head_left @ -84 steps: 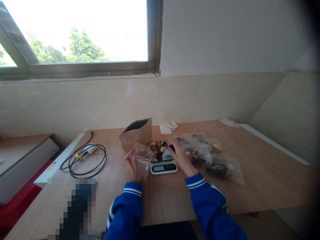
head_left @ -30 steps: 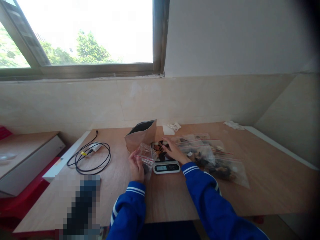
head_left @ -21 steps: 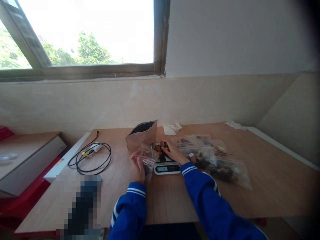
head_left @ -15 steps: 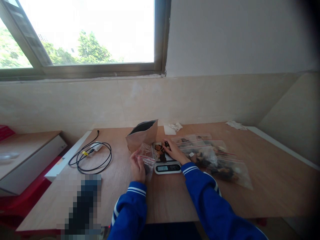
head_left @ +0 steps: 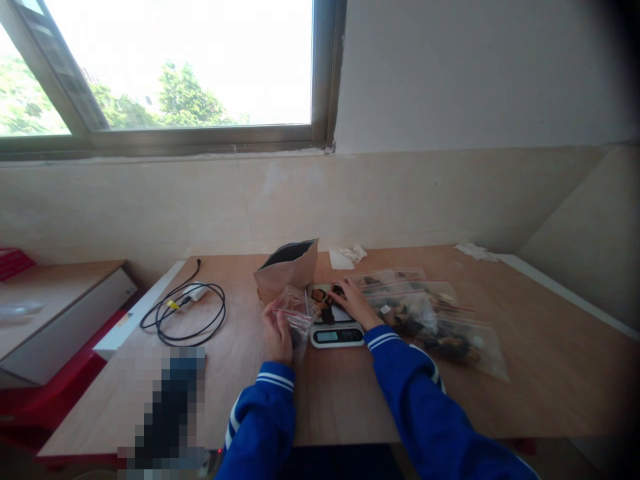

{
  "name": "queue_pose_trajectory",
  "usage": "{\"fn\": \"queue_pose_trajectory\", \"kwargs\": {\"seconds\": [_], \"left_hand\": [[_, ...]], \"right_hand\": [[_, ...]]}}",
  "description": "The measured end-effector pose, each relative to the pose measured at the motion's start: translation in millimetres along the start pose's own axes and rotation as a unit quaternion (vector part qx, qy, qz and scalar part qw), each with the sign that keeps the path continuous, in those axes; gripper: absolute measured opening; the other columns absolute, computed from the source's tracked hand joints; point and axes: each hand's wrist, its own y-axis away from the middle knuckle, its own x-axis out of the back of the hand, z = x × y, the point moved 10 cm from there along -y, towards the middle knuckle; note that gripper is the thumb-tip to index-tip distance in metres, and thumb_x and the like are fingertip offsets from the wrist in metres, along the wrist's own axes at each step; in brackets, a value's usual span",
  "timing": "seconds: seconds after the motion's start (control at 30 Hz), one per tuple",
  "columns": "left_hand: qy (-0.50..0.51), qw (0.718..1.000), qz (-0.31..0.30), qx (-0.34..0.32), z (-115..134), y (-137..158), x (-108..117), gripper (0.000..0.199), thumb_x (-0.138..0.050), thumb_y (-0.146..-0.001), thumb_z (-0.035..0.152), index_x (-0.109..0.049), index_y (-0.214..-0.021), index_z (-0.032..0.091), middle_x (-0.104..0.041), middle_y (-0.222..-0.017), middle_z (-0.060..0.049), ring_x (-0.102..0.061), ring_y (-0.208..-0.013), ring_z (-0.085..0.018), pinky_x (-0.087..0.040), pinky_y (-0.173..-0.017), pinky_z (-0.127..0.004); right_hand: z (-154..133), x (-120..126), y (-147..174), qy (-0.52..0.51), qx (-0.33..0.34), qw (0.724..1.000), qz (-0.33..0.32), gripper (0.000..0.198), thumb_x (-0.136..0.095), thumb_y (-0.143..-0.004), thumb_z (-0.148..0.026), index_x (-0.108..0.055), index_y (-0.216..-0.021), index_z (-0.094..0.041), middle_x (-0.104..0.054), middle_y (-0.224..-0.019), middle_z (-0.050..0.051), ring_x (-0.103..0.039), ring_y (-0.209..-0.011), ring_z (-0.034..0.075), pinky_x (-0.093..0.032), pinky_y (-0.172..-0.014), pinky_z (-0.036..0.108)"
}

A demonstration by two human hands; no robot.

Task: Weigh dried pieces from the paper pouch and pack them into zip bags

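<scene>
On the digital scale, dried pieces lie unbagged, right hand there, grip unclear, left hand pinching a zip-lock bag.

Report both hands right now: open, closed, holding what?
Left hand: closed, holding a clear zip bag.
Right hand: at dried pieces on the digital scale; grip cannot be told.

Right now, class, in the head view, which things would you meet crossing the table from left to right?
Black cable, open paper bag, scale, filled plastic bags.
</scene>
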Motion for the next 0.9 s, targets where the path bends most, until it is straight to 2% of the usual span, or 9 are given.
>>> {"fn": "queue_pose_trajectory", "kwargs": {"seconds": [0.23, 0.4, 0.73, 0.9], "left_hand": [[-0.005, 1.000, 0.002, -0.006, 0.7, -0.7, -1.1, 0.043, -0.037, -0.091, 0.049, -0.050, -0.116, 0.016, -0.062, -0.114, -0.012, -0.060, -0.104, -0.022, -0.046, -0.091, -0.037], [-0.010, 1.000, -0.007, 0.006, -1.7, -0.5, -2.2, 0.041, -0.034, -0.092, 0.047, -0.048, -0.117, 0.017, -0.061, -0.116, -0.013, -0.059, -0.107, -0.022, -0.044, -0.093, -0.038], [-0.010, 1.000, -0.012, 0.015, -3.7, -0.7, -2.5, 0.041, -0.036, -0.091, 0.049, -0.050, -0.116, 0.018, -0.064, -0.110, -0.011, -0.062, -0.100, -0.021, -0.046, -0.088, -0.036], [-0.002, 1.000, -0.002, 0.006, -1.8, -0.4, -0.8, 0.041, -0.037, -0.091, 0.049, -0.051, -0.115, 0.018, -0.063, -0.110, -0.012, -0.061, -0.101, -0.023, -0.046, -0.089, -0.037]], "right_hand": [[4.6, 14.4, 4.7, 0.028, -0.018, 0.998, 0.046, 0.025, -0.050, -0.090, -0.039, -0.059, -0.103, -0.019, -0.059, -0.101, 0.010, -0.058, -0.096, 0.026, -0.048, -0.084, 0.039], [5.5, 16.7, 5.1, 0.036, -0.022, 0.998, 0.050, 0.025, -0.047, -0.091, -0.040, -0.058, -0.103, -0.020, -0.060, -0.100, 0.010, -0.059, -0.094, 0.026, -0.049, -0.081, 0.039], [0.7, 21.7, 3.3, -0.038, -0.022, 0.996, 0.084, 0.026, -0.047, -0.091, -0.035, -0.055, -0.111, -0.019, -0.050, -0.101, 0.009, -0.056, -0.095, 0.024, -0.048, -0.088, 0.042], [-9.9, 23.8, 0.5, -0.040, -0.009, 0.996, 0.080, 0.028, -0.049, -0.089, -0.029, -0.054, -0.116, -0.022, -0.049, -0.107, 0.010, -0.053, -0.105, 0.026, -0.045, -0.095, 0.046]]}}
